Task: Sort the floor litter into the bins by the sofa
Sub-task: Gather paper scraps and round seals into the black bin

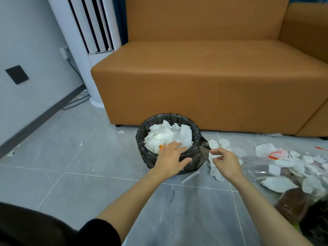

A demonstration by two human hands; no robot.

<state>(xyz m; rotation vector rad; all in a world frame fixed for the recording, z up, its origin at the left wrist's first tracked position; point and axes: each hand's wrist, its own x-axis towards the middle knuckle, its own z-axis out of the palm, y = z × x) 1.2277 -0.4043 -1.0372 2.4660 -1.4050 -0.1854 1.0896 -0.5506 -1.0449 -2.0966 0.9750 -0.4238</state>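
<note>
**At the bin by the sofa: one hand over the rim, one beside it**

Over the near rim of the bin, the left hand's fingers (174, 145) lie spread and nearly straight, tips above the crumpled white tissues (159, 137) that fill it; the thumb points right along the rim; whether the fingers press the tissues cannot be told; the left hand (171, 158) holds nothing. Just to the right, the right hand's fingers (215, 151) are loosely curled with a gap between forefinger and thumb, and nothing shows between them; the forefinger tip is just beside a loose flap of the black liner bag (204, 148), contact unclear; the right hand (225, 161) hovers over scattered paper. Both forearms are bare; a black sleeve (99, 231) shows low on the left.

The bin (142, 139) stands on the grey tiled floor (53, 174), close before the orange-brown sofa (195, 86); a small orange item (161, 146) lies among its tissues. Floor litter (266, 150) spreads to the right: white paper scraps, round patterned pads (239, 151), a packet with red print (278, 154), a clear plastic bag (257, 167), a blurred brown bottle (292, 203); a white tube (190, 178) lies near the bin's base. Left of the sofa stands a white tower air conditioner (95, 50).
</note>
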